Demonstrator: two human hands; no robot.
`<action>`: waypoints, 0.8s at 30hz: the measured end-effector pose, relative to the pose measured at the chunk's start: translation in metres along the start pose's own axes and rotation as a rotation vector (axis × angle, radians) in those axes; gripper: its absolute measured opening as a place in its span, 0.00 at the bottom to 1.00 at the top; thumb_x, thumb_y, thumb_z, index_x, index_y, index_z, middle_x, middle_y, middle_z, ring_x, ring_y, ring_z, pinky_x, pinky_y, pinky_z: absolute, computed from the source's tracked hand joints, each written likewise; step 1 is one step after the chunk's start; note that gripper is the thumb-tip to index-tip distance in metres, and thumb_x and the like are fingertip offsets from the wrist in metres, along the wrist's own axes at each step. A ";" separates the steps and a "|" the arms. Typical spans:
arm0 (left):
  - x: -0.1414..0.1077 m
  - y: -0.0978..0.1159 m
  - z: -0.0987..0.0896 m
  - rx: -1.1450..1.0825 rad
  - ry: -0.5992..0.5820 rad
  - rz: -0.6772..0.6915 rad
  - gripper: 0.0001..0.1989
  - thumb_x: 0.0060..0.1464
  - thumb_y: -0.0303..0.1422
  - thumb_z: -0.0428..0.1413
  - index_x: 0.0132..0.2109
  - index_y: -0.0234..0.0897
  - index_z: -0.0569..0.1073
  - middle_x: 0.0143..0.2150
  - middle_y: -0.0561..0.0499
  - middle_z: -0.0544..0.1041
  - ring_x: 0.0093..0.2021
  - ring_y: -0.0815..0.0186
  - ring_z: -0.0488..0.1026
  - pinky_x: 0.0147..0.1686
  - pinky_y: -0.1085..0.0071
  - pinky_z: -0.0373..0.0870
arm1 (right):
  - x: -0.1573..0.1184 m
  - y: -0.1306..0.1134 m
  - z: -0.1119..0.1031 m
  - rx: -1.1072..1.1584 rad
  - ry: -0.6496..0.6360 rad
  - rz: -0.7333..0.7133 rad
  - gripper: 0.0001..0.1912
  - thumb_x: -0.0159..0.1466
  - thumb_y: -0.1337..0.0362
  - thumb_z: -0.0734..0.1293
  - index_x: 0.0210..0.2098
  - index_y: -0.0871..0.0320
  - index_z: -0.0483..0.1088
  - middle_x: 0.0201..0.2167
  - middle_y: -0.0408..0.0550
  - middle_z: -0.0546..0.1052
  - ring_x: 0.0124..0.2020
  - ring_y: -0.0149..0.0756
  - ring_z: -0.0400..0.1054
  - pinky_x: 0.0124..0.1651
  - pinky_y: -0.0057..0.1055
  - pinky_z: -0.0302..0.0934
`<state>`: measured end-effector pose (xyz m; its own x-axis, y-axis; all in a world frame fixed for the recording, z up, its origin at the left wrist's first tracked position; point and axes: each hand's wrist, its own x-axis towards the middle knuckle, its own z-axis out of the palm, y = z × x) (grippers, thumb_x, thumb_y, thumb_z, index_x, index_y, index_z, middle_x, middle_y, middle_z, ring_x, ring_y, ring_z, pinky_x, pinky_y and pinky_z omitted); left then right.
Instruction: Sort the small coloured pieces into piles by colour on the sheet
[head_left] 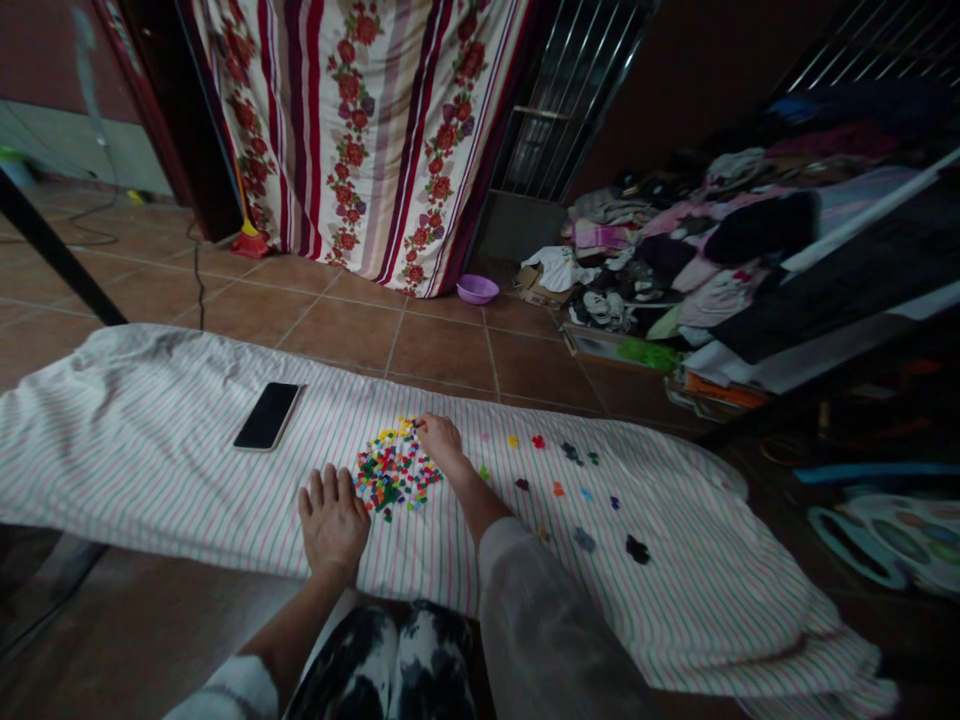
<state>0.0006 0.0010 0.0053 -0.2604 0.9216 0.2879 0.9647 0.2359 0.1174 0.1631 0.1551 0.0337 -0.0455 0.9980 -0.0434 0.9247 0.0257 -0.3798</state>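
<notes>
A heap of small colourful pieces [394, 470] is spread on the striped cloth [172, 450]. My left hand [334, 518] lies flat beside the heap's lower left edge, palm down and fingers stretched out. At the upper right edge of the heap, my right hand [441, 440] has its fingers pinched together; whatever is between the fingertips is too small to make out. Right of my right forearm lie small groups sorted by colour, among them a yellow group [513, 441], a red group [538, 441], an orange group [558, 488] and a black group [637, 549].
A phone [268, 416] with a dark screen rests on the cloth to the left. Beyond, on the tiled floor, are a purple basin [478, 290] and a red broom head [250, 242] by a flowered curtain [352, 130]. Piled clothes [675, 230] fill the right side.
</notes>
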 end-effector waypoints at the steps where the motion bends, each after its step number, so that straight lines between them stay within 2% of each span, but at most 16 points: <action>1: 0.000 0.000 -0.001 -0.002 -0.005 -0.005 0.25 0.56 0.32 0.44 0.59 0.30 0.68 0.63 0.38 0.65 0.65 0.48 0.56 0.62 0.50 0.50 | 0.000 -0.002 -0.001 -0.007 -0.002 0.007 0.15 0.63 0.67 0.60 0.43 0.50 0.75 0.40 0.48 0.79 0.43 0.38 0.70 0.44 0.29 0.60; 12: 0.000 0.001 -0.002 -0.030 -0.003 -0.006 0.25 0.55 0.32 0.45 0.59 0.30 0.67 0.63 0.37 0.65 0.65 0.48 0.55 0.62 0.50 0.50 | 0.001 -0.004 0.001 -0.036 0.008 -0.008 0.13 0.62 0.67 0.61 0.41 0.50 0.75 0.38 0.46 0.79 0.41 0.36 0.71 0.42 0.28 0.60; 18: 0.000 0.000 0.000 -0.030 -0.004 -0.014 0.25 0.55 0.32 0.45 0.59 0.30 0.67 0.63 0.38 0.64 0.65 0.48 0.55 0.63 0.50 0.49 | -0.003 -0.002 0.003 0.035 0.030 -0.011 0.11 0.61 0.65 0.63 0.41 0.51 0.74 0.39 0.44 0.79 0.42 0.34 0.71 0.44 0.27 0.60; 24: 0.000 0.001 0.000 -0.056 -0.008 -0.013 0.25 0.55 0.32 0.44 0.59 0.30 0.67 0.63 0.37 0.65 0.65 0.47 0.55 0.63 0.49 0.49 | -0.003 0.008 0.008 0.146 0.062 -0.003 0.08 0.60 0.64 0.63 0.38 0.52 0.73 0.37 0.43 0.80 0.40 0.34 0.72 0.42 0.26 0.61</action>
<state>0.0012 0.0014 0.0054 -0.2728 0.9208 0.2786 0.9573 0.2310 0.1740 0.1675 0.1514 0.0232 -0.0204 0.9997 0.0132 0.8596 0.0243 -0.5104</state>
